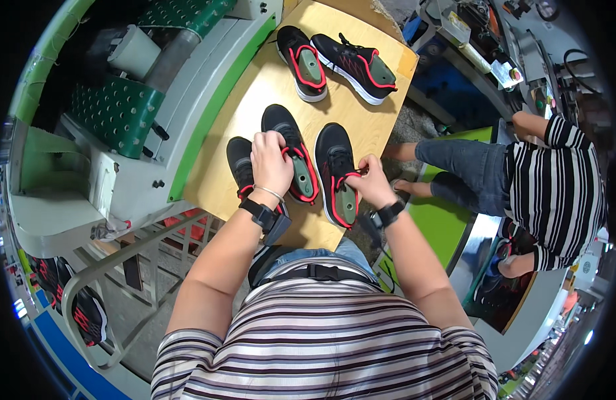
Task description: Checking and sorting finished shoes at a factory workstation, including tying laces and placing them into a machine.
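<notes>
Several black sneakers with red collar trim lie on the wooden table, each with a green shoe last filling its opening. My left hand (pixel 271 162) is closed, its fingertips at the red collar of the middle shoe (pixel 279 121). Partly behind that hand and wrist lies another shoe (pixel 239 153). To the right, my right hand (pixel 372 183) pinches the red-edged collar of a shoe (pixel 333 141). The green last (pixel 346 203) shows below those fingers. Both of these shoes point away from me with their soles down.
Two more sneakers (pixel 351 63) sit at the table's far end. A machine with a perforated green belt (pixel 114 113) borders the table (pixel 254 87) on the left. At right, a person in a striped shirt (pixel 554 180) works beside a green surface (pixel 448 230). A metal rail (pixel 134 250) stands low left.
</notes>
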A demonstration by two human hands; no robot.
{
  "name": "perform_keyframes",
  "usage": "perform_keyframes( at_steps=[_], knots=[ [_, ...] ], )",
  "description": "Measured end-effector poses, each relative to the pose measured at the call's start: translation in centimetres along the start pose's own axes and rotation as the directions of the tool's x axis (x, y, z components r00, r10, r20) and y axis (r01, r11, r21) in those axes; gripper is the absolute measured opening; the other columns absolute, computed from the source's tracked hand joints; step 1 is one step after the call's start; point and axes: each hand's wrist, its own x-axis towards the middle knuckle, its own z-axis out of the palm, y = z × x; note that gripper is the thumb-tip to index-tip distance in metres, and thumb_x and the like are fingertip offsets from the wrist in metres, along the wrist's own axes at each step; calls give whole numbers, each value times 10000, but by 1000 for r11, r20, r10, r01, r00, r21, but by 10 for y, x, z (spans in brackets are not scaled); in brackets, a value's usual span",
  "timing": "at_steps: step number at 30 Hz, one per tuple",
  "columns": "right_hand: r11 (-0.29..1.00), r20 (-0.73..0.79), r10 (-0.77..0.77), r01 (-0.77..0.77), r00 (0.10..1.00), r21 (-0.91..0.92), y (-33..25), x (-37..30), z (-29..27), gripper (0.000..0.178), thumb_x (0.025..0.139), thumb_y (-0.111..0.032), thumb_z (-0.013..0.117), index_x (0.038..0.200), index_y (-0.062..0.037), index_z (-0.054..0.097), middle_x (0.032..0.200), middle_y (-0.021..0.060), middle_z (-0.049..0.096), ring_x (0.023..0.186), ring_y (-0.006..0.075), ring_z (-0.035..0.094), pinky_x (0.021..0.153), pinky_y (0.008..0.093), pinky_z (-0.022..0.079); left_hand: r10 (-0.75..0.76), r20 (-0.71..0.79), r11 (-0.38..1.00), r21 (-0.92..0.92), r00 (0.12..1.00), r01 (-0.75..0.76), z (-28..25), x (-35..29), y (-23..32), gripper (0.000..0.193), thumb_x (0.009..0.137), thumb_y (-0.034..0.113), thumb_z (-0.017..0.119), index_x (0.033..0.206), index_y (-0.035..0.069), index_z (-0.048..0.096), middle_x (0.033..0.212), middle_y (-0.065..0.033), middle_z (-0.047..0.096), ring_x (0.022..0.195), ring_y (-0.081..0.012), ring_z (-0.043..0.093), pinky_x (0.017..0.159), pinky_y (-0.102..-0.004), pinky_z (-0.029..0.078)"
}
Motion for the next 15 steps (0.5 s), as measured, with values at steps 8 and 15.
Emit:
perform_keyframes(
  at_steps=[8, 15],
  knots=[
    [973, 834, 78, 139, 546, -182, -30, 72, -75, 461, 804, -331, 800, 1070, 1, 622, 901, 65, 653, 831, 158, 598, 745, 302, 505, 445, 238, 867, -353, 863, -350, -32, -30, 31, 353, 839, 86, 702, 1139, 30, 526, 1134, -180, 517, 1066, -366, 551, 924, -435, 462],
    [872, -217, -395, 290, 893, -395, -36, 255, -96, 676, 785, -469, 828, 1198, 33, 645, 1086, 216, 707, 1024, 320, 687, 904, 384, 523, 138, 613, 948, -308, 778, 74, 5, -51, 85, 1166, 797, 378, 845, 1577, -44, 88, 1569, -363, 160, 1464, -489, 278, 1185, -445, 315]
  ],
)
